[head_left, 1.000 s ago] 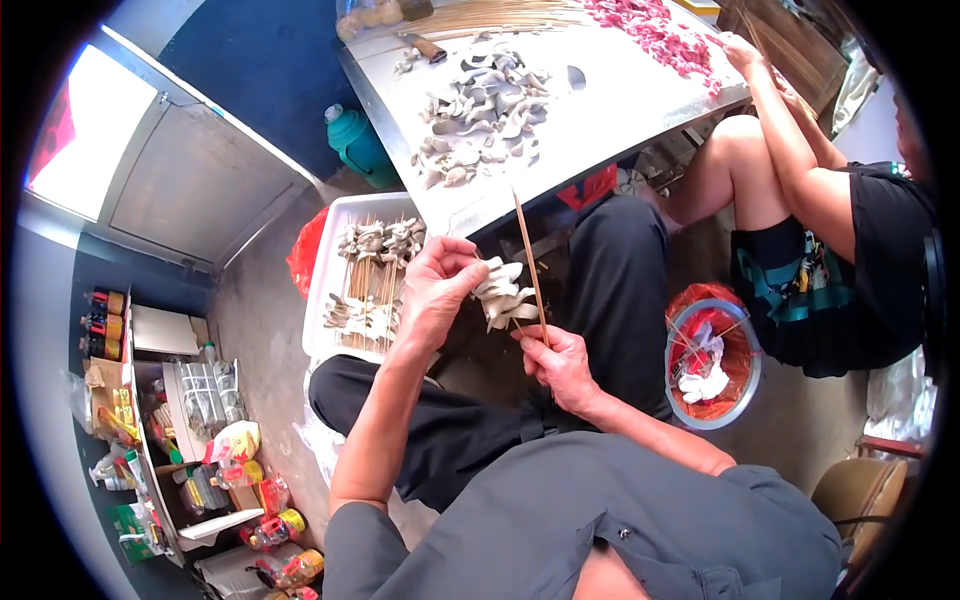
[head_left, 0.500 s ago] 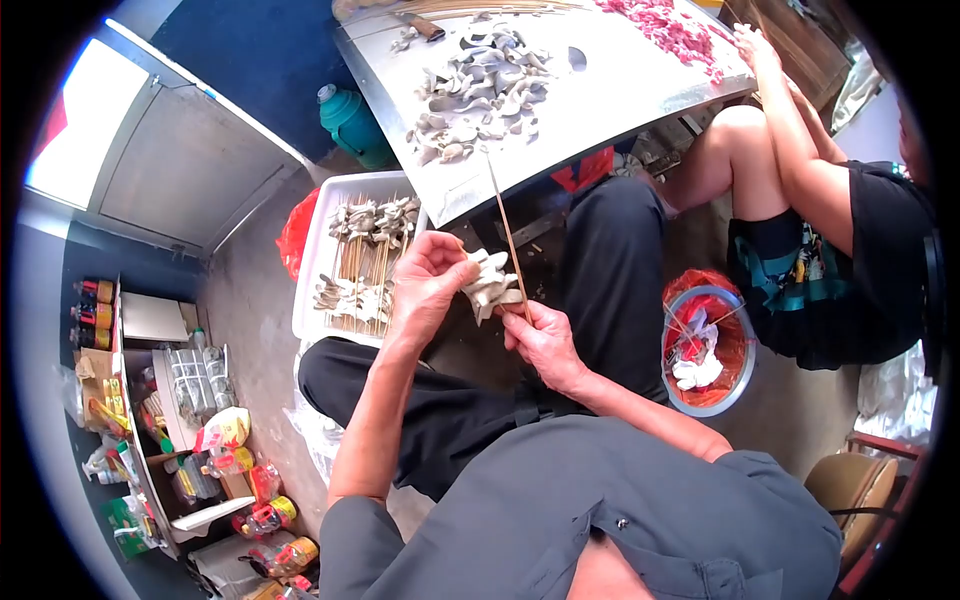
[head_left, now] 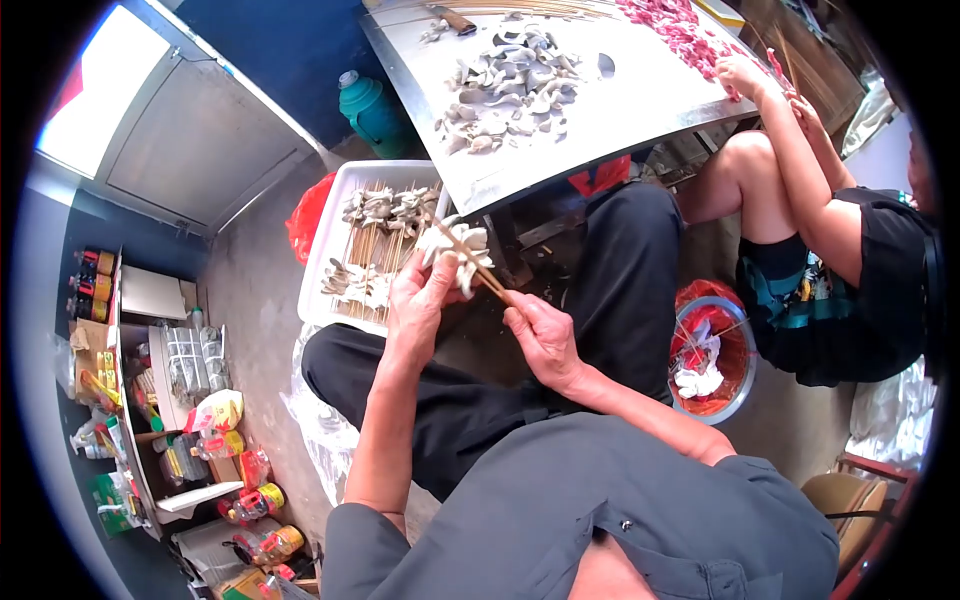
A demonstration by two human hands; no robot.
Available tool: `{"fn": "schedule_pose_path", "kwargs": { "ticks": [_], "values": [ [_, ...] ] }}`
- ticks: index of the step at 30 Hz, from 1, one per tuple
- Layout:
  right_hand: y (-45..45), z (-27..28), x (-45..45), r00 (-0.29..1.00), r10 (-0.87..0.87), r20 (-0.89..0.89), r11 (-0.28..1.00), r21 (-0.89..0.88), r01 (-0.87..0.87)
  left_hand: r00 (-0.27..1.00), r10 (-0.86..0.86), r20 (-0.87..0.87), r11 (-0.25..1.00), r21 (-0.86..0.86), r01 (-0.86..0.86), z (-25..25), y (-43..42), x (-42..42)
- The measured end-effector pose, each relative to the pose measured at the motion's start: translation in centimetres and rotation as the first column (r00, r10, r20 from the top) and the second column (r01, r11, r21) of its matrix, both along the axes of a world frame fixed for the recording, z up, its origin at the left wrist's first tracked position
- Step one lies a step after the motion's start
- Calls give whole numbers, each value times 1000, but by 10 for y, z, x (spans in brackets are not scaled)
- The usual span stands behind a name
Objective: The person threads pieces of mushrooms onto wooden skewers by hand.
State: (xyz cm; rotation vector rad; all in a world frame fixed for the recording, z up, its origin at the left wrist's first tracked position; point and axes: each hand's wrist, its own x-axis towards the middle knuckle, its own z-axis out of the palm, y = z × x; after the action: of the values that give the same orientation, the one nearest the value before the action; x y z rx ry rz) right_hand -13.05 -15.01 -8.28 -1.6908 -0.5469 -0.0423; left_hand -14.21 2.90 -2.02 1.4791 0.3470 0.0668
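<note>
Pale grey-white pieces [head_left: 462,243] are bunched on a skewer just above my left hand [head_left: 418,305], whose fingers are closed on them. My right hand [head_left: 543,338] is closed around the lower ends of thin wooden skewers [head_left: 489,280], one of which slants up to the left across the bunch. Left of my hands, a white tray [head_left: 312,290] holds several loaded skewers in two groups. Loose grey-white pieces [head_left: 520,75] lie in a heap on the white table [head_left: 640,105] in front.
Another person [head_left: 815,215] sits at the right, hands near red meat pieces [head_left: 680,40]. A lined bin [head_left: 740,375] stands on the floor beside them. A teal jug [head_left: 370,110], a knife [head_left: 455,20] and shelves of bottles [head_left: 262,500] are also in view.
The upright skewer in my right hand has tilted left, over the bunched pieces. My left hand has moved onto the lower part of the bunch. The other person's hands have shifted.
</note>
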Motion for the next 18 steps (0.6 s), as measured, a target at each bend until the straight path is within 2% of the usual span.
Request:
{"fn": "schedule_pose_path", "kwargs": {
  "ticks": [2,3,4,7,11,14,16,18],
  "values": [
    [7,-4,-5,997,76,0,997,-1,-76,985,147,89,938,-330,-111,-3,-7,-1],
    [9,-3,-9,988,112,-104,992,62,-105,981,165,106,925,-361,-117,-8,-4,-1],
    [9,-4,-10,988,115,-105,992,61,-109,980,169,105,925,-362,-121,-13,-2,-3],
    [5,-6,-9,892,183,-413,983,106,-152,963,220,154,911,-385,-146,-21,5,-5],
    [-10,-19,-9,807,198,-556,978,54,-203,937,309,166,881,-420,-217,-19,26,-8],
    [-17,-31,-10,762,220,-609,970,53,-238,933,333,139,878,-406,-253,-23,42,-13],
    [-16,-36,-9,787,234,-570,966,45,-254,926,346,149,851,-467,-242,-26,49,-17],
    [-15,-36,-9,848,166,-503,969,-75,-234,922,354,158,820,-526,-225,-31,55,-21]
  ]
}}
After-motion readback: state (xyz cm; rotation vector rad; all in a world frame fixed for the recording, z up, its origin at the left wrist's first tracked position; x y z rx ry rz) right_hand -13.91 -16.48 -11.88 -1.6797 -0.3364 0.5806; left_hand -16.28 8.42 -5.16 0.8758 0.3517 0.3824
